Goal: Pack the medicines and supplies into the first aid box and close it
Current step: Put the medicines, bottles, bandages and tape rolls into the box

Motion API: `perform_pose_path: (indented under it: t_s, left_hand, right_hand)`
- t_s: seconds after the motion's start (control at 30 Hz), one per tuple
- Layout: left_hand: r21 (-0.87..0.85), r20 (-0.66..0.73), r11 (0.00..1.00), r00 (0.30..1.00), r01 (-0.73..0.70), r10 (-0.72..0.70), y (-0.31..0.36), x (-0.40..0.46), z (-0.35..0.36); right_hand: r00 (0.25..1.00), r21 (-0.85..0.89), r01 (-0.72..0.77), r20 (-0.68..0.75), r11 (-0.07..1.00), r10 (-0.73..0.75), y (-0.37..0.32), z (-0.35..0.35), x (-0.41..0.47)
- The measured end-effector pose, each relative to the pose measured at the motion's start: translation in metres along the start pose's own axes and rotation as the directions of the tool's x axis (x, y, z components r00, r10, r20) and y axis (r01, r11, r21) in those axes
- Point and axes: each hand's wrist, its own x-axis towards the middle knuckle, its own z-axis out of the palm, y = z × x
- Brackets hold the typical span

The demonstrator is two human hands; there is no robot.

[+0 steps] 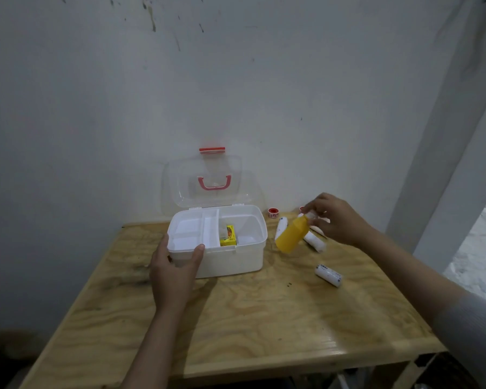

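The white first aid box [236, 259] stands open at the back of the wooden table, its clear lid [208, 181] with a pink handle tilted up against the wall. A small yellow carton [228, 235] lies inside the right compartment. My left hand [174, 273] grips the box's front left corner, thumb on the rim. My right hand [334, 217] holds a yellow bottle [292, 234] by its white cap, tilted in the air just right of the box. White bandage rolls lie on the table: one [280, 227] beside the box, one [316, 241] under the bottle, one [328, 275] nearer me.
A red and white tape roll [273, 212] sits by the wall behind the box, and another red item [302, 209] is half hidden by my right hand. The table [264, 318] ends at a front edge near me. A white pillar rises at the right.
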Motion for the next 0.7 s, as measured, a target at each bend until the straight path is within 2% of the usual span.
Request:
perform_pose_path:
  t_s: [0.23, 0.33, 0.5, 0.7]
  left_hand:
    - [-0.007, 0.014, 1.000, 1.000, 0.007, -0.007, 0.002, 0.000, 0.000]
    - [0.002, 0.011, 1.000, 1.000, 0.009, -0.009, 0.001, 0.001, -0.001]
    - [0.011, 0.002, 1.000, 1.000, 0.009, -0.009, 0.003, 0.001, 0.000]
    - [0.021, 0.016, 1.000, 1.000, 0.019, -0.019, 0.004, 0.000, 0.000]
  right_hand:
    - [0.975, 0.148, 0.089, -0.213, 0.985, -0.056, -0.046, -0.038, 0.015]
    - [0.966, 0.229, 0.128, -0.248, 0.965, -0.069, -0.067, -0.032, 0.018]
    - [0.981, 0.291, 0.106, -0.186, 0.951, -0.052, -0.094, 0.003, 0.024]
    - [0.998, 0.221, 0.065, -0.035, 0.973, -0.058, -0.109, 0.053, 0.033]
